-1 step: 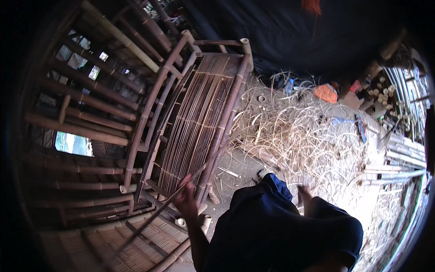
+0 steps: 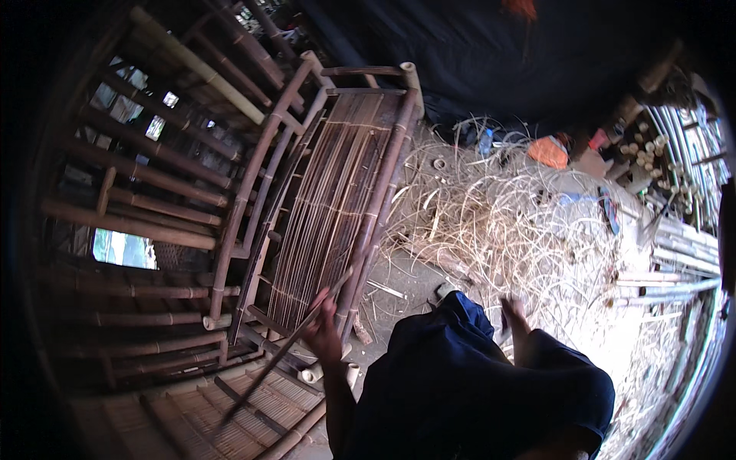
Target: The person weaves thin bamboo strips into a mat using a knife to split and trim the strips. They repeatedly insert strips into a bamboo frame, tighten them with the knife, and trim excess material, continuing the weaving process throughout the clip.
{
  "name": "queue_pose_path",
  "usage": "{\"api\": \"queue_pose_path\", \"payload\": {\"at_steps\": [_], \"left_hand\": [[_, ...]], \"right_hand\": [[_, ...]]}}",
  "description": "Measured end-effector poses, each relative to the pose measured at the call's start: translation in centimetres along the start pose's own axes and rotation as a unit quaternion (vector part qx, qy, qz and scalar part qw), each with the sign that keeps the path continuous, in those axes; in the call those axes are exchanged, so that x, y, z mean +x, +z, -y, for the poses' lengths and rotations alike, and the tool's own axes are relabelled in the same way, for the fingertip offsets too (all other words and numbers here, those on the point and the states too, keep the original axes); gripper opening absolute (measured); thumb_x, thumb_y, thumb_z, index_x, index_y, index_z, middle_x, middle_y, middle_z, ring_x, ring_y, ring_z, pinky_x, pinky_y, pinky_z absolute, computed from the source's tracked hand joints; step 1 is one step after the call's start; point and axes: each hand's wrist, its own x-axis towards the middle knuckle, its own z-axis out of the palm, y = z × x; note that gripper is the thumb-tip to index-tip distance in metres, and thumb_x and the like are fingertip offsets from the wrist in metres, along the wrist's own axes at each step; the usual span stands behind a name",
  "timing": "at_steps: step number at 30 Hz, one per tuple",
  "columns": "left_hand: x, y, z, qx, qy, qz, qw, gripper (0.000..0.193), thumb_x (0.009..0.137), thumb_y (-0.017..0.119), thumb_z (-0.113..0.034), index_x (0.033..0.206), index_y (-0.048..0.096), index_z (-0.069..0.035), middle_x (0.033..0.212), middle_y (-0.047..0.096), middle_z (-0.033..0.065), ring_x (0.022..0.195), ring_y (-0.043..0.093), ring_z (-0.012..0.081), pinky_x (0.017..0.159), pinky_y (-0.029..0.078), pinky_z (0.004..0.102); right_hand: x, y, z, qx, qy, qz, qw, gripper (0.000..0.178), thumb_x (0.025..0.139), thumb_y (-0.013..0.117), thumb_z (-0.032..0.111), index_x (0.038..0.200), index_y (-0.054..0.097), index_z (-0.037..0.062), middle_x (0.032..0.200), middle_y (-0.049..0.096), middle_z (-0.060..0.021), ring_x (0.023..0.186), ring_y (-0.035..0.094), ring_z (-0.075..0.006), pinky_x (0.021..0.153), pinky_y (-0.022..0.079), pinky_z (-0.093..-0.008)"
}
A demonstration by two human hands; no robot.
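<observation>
My left hand point(image 2: 323, 326) is closed around a long, thin, dark bamboo strip point(image 2: 264, 373). It is held slantwise, its upper end over the right rail of a bamboo bench point(image 2: 326, 207) and its lower end above a slatted bamboo piece point(image 2: 192, 395) at the lower left. The bench seat is made of narrow lengthwise slats, with a thick round pole along its right side. My hand is over the bench's near end; whether it touches the frame I cannot tell. My right hand does not show.
Pale curled bamboo shavings point(image 2: 491, 222) cover the floor to the right. Dark bamboo frames point(image 2: 153, 207) stand at the left. Bamboo poles point(image 2: 667, 284) lie at the right, beyond an orange bag point(image 2: 548, 152) and a blue bottle point(image 2: 486, 142). A black sheet point(image 2: 491, 69) hangs behind.
My left hand and the bamboo strip have shifted slightly up and to the right. My bare foot has also moved a little.
</observation>
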Motion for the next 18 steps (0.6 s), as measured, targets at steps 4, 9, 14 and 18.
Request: {"api": "queue_pose_path", "payload": {"at_steps": [4, 9, 14, 18], "left_hand": [[0.9, 5.8, 3.4, -0.133, -0.059, -0.016, 0.989, 0.035, 0.099, 0.062, -0.013, 0.131, 0.057, 0.002, 0.126, 0.063, 0.0166, 0.112, 0.065, 0.0272, 0.100, 0.053, 0.0411], [0.2, 7.9, 2.7, -0.217, -0.062, -0.029, 0.974, 0.034, 0.098, 0.065, -0.014, 0.128, 0.058, 0.000, 0.126, 0.063, 0.0148, 0.114, 0.064, 0.0260, 0.099, 0.053, 0.0421], [-1.3, 7.7, 1.8, -0.293, -0.122, -0.057, 0.946, 0.036, 0.096, 0.068, -0.015, 0.128, 0.057, -0.001, 0.124, 0.064, 0.0129, 0.113, 0.065, 0.0246, 0.096, 0.053, 0.0373], [-3.5, 5.1, -0.3, -0.104, -0.234, 0.190, 0.948, 0.065, 0.092, 0.072, -0.020, 0.146, 0.042, 0.000, 0.132, 0.061, 0.0177, 0.122, 0.060, 0.0241, 0.104, 0.047, 0.0395]], "right_hand": [[-1.2, 3.9, 12.3, 0.160, -0.214, 0.000, 0.964, 0.049, 0.088, 0.071, 0.047, 0.093, 0.070, -0.0021, 0.065, 0.056, -0.0065, 0.057, 0.049, -0.0161, 0.051, 0.038, -0.0336], [-4.4, 11.3, 26.0, 0.168, -0.321, 0.047, 0.931, 0.048, 0.087, 0.075, 0.046, 0.087, 0.072, -0.0012, 0.057, 0.054, -0.0028, 0.046, 0.047, -0.0113, 0.042, 0.036, -0.0309], [-7.1, 17.3, 29.2, 0.272, -0.297, 0.151, 0.903, 0.039, 0.084, 0.082, 0.038, 0.080, 0.071, 0.0005, 0.058, 0.058, -0.0027, 0.049, 0.053, -0.0115, 0.045, 0.039, -0.0301], [-6.4, 18.0, 29.4, 0.271, -0.346, 0.153, 0.885, 0.028, 0.089, 0.076, 0.020, 0.073, 0.061, 0.0025, 0.060, 0.058, -0.0028, 0.050, 0.054, -0.0116, 0.047, 0.044, -0.0302]]}}
